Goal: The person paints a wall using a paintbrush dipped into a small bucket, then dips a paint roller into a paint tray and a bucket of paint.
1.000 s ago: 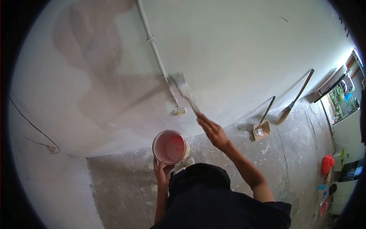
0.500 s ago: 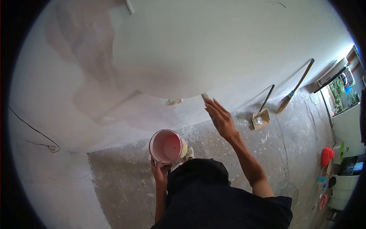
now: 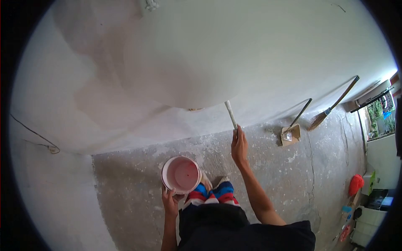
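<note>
I noted the left hand [image 3: 170,202] holding the bucket [image 3: 169,172] near the legs [image 3: 226,195], presumably for steadiness; the right hand [image 3: 239,149] gripped the handle [image 3: 230,114] low, before the wall [image 3: 293,79], probably for reach.

I see a pale wall [image 3: 284,50] filling most of the top of my view, with dull brownish-pink patches [image 3: 83,33] at its upper left. Another whitish wall [image 3: 54,192] meets the floor [image 3: 130,188] at lower left. A dark cable [image 3: 34,133] runs down to a small box [image 3: 53,149]. The floor is grey, white-flecked, with cracks on the right. A dustpan [image 3: 290,135] and broom [image 3: 320,120] lean near the pale wall. At far right I make out greenery [image 3: 375,111] through an opening; light is brightest thereabouts. Nearer sits a red bag [image 3: 356,185].
</note>
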Motion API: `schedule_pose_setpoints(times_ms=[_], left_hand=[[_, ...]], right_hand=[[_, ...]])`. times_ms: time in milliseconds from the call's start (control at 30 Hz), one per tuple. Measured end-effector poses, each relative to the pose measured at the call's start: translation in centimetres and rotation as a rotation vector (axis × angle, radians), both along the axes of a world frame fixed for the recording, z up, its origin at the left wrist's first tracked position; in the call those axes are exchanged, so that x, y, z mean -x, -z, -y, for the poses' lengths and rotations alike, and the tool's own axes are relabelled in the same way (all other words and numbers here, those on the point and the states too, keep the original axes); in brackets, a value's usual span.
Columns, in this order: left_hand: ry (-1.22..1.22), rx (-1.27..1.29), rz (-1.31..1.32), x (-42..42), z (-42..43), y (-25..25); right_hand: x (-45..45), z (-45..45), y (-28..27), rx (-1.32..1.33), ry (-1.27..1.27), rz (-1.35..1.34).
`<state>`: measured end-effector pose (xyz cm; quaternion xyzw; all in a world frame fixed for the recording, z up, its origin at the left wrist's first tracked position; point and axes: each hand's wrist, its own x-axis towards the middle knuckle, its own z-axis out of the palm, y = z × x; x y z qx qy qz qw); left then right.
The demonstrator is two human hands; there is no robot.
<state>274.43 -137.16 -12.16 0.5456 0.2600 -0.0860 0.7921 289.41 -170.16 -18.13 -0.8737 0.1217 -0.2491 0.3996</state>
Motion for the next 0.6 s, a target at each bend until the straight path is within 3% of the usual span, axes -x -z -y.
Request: schedule_pose_setpoints(times_ms=[33, 133, 200, 233, 267, 367, 400, 500, 533, 600], left_hand=[[0.005, 0.007, 0.009, -0.3, -0.3, 2.0], [0.055, 0.072, 0.007, -1.7, 0.0, 10.2], [0.032, 0.082, 0.026, -2.3, -0.3, 20.3], [0.015, 0.075, 0.014, -3.6, 0.0, 23.9], [0.035, 0.070, -0.004, -4.3, 0.9, 26.1], [0.049, 0.041, 0.126, -5.9, 0.8, 41.3], [0.081, -0.093, 0.096, -6.5, 0.8, 45.3], [0.012, -0.049, 0.052, -8.0, 3.2, 51.3], [0.018, -0.235, 0.256, -8.1, 2.9, 57.8], [0.055, -0.154, 0.174, -8.7, 3.7, 58.1]], right_hand=[[-0.5, -0.5, 1.1, -0.019, 0.044, 0.097], [-0.8, -1.4, 3.3, -0.234, 0.031, -0.040], [-2.2, -1.7, 7.5, -0.343, -0.005, -0.040], [-2.6, -2.0, 9.8, -0.543, -0.065, -0.061], [-2.6, -2.6, 13.1, -0.746, -0.125, -0.096], [-3.4, -3.8, 25.1, -0.793, -0.231, -0.194], [-3.2, -4.4, 28.7, -0.766, -0.244, -0.243], [-1.7, -6.3, 37.6, -0.853, -0.304, -0.342], [-0.5, -6.8, 39.7, -0.850, -0.307, -0.323], [1.1, -7.1, 42.4, -0.996, -0.331, -0.579]])
